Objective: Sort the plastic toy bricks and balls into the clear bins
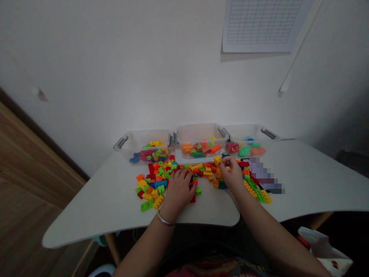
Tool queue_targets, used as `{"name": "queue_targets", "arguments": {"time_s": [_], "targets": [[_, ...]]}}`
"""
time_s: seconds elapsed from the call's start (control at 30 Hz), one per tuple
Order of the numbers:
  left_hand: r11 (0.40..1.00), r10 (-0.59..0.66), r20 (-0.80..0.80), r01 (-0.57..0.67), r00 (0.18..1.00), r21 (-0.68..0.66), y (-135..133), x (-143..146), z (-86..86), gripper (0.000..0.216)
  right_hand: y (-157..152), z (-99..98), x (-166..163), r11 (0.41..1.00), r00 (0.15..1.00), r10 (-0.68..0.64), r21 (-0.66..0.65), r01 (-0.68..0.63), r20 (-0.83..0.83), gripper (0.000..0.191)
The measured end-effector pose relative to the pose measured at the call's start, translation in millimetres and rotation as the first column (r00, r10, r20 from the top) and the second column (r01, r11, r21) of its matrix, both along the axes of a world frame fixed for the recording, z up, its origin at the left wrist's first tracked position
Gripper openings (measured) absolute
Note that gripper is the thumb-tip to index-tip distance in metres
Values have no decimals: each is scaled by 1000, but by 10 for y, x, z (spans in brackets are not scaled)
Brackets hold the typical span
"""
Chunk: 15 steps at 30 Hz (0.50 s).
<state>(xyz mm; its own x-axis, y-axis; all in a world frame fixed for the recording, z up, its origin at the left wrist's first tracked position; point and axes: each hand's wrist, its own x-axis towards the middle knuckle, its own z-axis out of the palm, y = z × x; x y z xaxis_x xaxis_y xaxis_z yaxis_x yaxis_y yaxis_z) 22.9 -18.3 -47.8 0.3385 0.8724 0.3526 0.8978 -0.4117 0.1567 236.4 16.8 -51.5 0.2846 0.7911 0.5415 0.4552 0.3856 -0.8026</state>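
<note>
Toy building bricks [158, 184] in red, yellow, green, blue and orange lie in a loose pile on the white table [115, 196]. My left hand [180, 189], with a silver bangle at the wrist, rests over the middle of the pile, fingers spread and palm down; the bricks beneath it are partly hidden. Between thumb and fingers of my right hand [233, 176] is a yellow brick [217, 159], held just above the right part of the pile. Near that forearm lie a long green brick strip [255, 189] and a yellow brick [265, 196].
Along the wall stand a left clear bin [138, 135] with small coloured pieces, a middle clear bin [196, 132] with bricks, and a right clear bin [245, 130] with rounded toys. A pixelated flat object [263, 175] lies at right. Gridded paper [261, 23] hangs above.
</note>
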Motion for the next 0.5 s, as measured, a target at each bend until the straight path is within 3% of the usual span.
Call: {"name": "queue_targets", "arguments": {"time_s": [0.13,0.27,0.5], "targets": [[1000,8,-1,-8,1000,2,7,1,-10,39,138,275,60,997,996,-6,70,13,-87,15],[1000,6,2,-6,1000,-7,9,1,-9,40,327,597,87,991,998,-55,124,58,-25,15],[1000,11,12,-11,1000,-23,0,5,26,40,818,884,-51,999,980,-29,-27,35,196,11]]}}
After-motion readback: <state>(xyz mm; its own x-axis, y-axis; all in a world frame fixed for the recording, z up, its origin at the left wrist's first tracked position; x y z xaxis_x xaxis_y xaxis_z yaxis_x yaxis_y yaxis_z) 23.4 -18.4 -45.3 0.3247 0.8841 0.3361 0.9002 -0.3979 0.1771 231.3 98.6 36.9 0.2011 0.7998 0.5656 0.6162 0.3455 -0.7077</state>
